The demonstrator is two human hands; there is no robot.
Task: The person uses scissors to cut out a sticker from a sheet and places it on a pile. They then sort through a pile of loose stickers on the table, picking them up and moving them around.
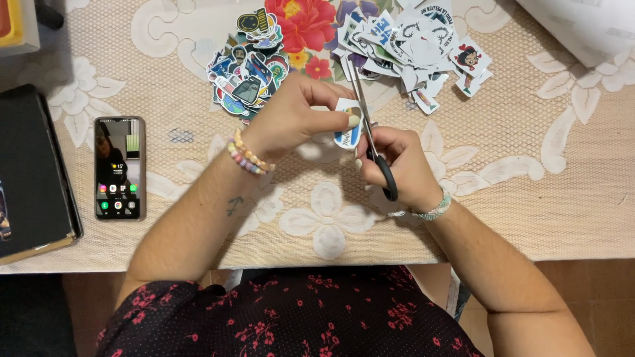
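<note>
- Head view, looking straight down: a small sticker (348, 125), white-edged with blue and yellow print, is held just above the tabletop (562, 198), at the centre of the scene.
- Left hand (291, 116) has its fingers (344, 120) closed on that sticker, thumb pressed on its face, holding it flat toward the blades.
- Right hand (400, 165) is wrapped through the black handles of the scissors (370, 132); its fingers are gripping them, and the blades lie along the sticker's right edge, tips pointing away from the person.
- Step in hand, by my reading: trimming around the sticker's outline, mid-cut. The next snip would call for turning the paper a touch so the blades follow the border.
- Behind the hands, a pile of colourful cut stickers (248, 66) sits to the left, and a heap of white paper offcuts (410, 46) to the right.
- Further left, a smartphone (120, 168) lies face up with its screen lit, and a dark book (30, 172) rests at the tabletop's edge.
- Underneath it all, a lace cloth with a floral pattern.
</note>
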